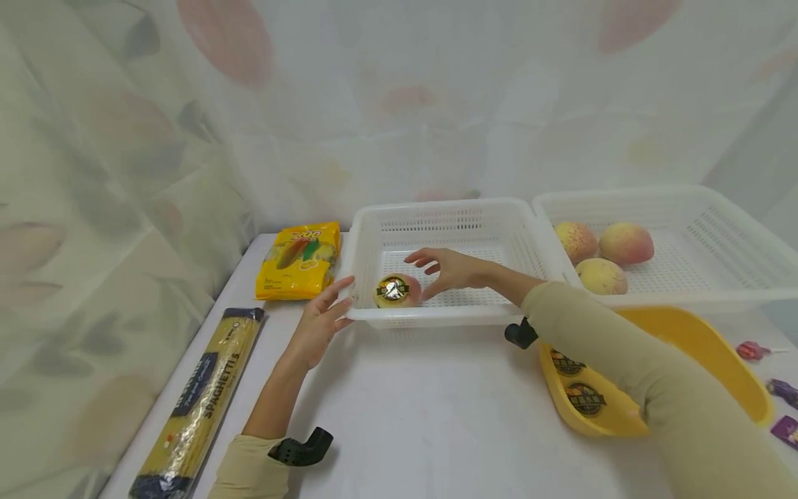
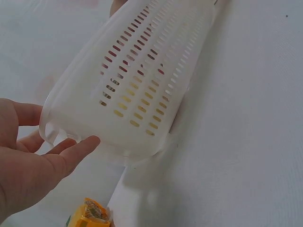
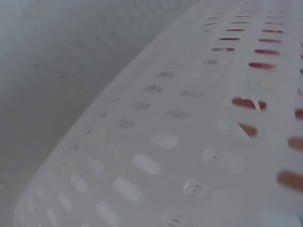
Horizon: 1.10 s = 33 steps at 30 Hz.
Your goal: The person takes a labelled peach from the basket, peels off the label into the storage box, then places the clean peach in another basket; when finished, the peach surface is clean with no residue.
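Staged tabletop: white table (image 1: 436, 416) before draped floral curtain (image 1: 125, 138).

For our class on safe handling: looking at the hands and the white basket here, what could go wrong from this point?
1. The left hand only touches the white basket at its corner with straight fingers, so the basket might slide.
2. The right hand hovers beside the round packet with open fingers; its sleeve crosses the yellow tray and might drag it.
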Tool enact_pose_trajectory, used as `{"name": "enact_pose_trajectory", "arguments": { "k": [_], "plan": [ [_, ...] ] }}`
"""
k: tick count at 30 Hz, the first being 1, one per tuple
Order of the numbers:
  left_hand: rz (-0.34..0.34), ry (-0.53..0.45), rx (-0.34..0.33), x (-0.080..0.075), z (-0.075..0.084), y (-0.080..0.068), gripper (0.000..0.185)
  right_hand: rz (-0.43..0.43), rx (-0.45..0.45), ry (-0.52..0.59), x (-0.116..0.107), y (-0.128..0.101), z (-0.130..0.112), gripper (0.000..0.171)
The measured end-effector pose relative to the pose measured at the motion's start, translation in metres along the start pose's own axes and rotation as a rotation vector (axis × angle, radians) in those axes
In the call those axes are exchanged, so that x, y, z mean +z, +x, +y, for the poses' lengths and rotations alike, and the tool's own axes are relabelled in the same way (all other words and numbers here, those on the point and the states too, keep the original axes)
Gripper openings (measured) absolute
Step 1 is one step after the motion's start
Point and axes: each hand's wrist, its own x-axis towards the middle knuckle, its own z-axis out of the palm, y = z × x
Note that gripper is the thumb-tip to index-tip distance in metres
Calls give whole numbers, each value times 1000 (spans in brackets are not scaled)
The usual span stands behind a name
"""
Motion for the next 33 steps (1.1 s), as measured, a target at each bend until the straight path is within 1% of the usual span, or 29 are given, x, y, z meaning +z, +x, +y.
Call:
{"name": "enact_pose_trajectory", "arguments": {
  "k": [3, 7, 13, 16, 18, 21, 24, 28, 31, 33],
  "plan": [
    [-6, -1, 5, 0, -1, 0, 47, -10, 11, -29, 6, 7, -2, 79],
    [-7, -6, 5, 1, -2, 0, 47, -29, -2, -49, 15, 18, 0, 80],
    [-15, -5, 7, 3, -1, 0, 47, -51, -63, -68, 27, 27, 0, 72],
    [-19, -1, 6, 4, -1, 0, 47, -39, -92, -96, 30, 29, 1, 69],
    [-20, -1, 5, 4, -1, 0, 47, -25, -93, -118, 30, 29, 1, 67],
    [-27, 3, 10, 4, 0, 0, 47, -1, -89, -161, 29, 28, 2, 66],
    [-31, 5, 12, 3, -1, 0, 47, 14, -87, -166, 25, 26, 2, 67],
    [-28, 7, 16, 1, -1, 0, 47, 28, -110, -99, 14, 21, -6, 73],
    [-24, 8, 23, -1, -1, 0, 47, 50, -121, -48, 4, 14, -18, 76],
    [-19, 5, 26, -2, 0, 0, 47, 73, -123, -39, -2, 6, -27, 77]
  ]
}}
